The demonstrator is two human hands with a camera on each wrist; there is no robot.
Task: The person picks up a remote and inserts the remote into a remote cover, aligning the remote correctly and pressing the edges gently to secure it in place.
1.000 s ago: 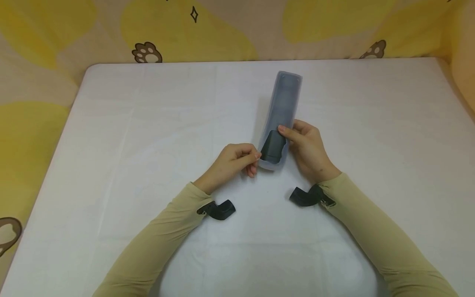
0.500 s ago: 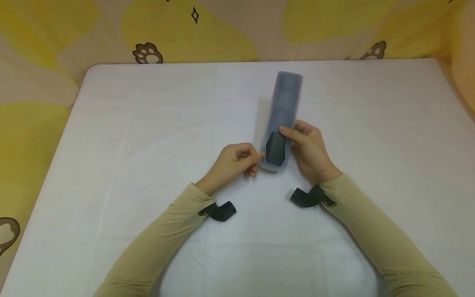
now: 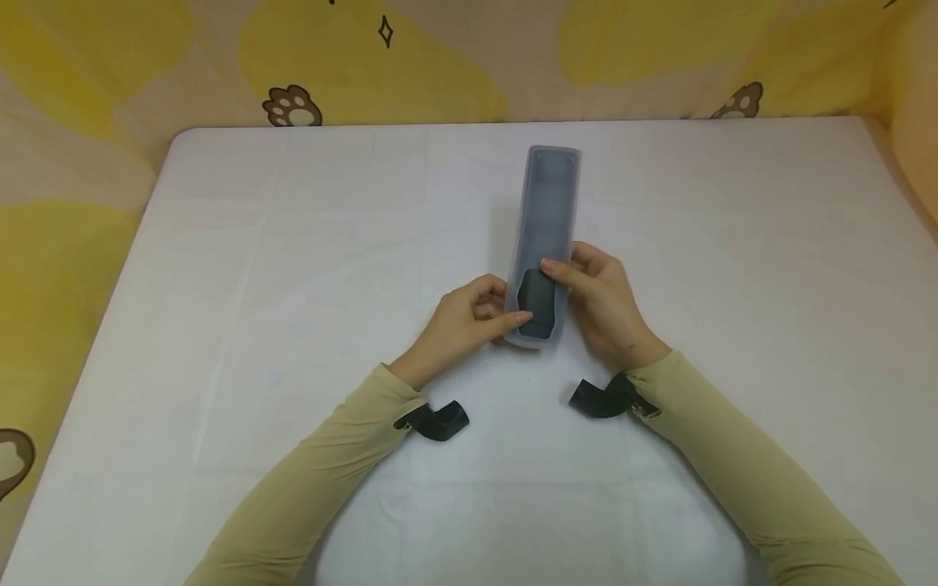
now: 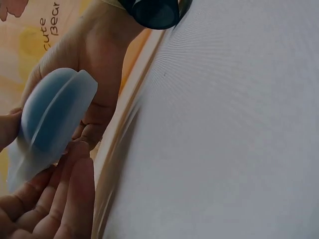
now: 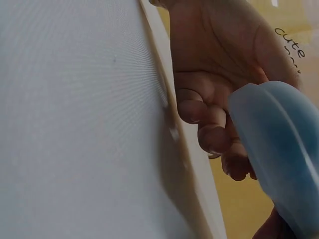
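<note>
A long, slim translucent bluish cover [image 3: 550, 195] is held above the white table in the head view. It encloses a dark flat body that looks like a remote control [image 3: 541, 293], bare through an opening at the near end. My right hand [image 3: 604, 301] grips the cover's right side, thumb on its upper face beside the opening and fingers behind. My left hand [image 3: 465, 321] pinches the near left edge, its thumb tip over the opening. In the left wrist view, the rounded end of the cover [image 4: 55, 114] shows between the hands. The right wrist view shows the cover [image 5: 279, 144] too.
A white cloth-covered table [image 3: 330, 244] spreads around the hands. A yellow patterned curtain [image 3: 440, 65] hangs along its far edge. Each wrist carries a black camera mount, the left mount [image 3: 440, 421] and the right mount [image 3: 604, 399], both low over the table.
The cover's opening now sits narrower around the dark body than a second ago. The left thumb has moved from the edge onto the face, and the cover has shifted slightly left and nearer.
</note>
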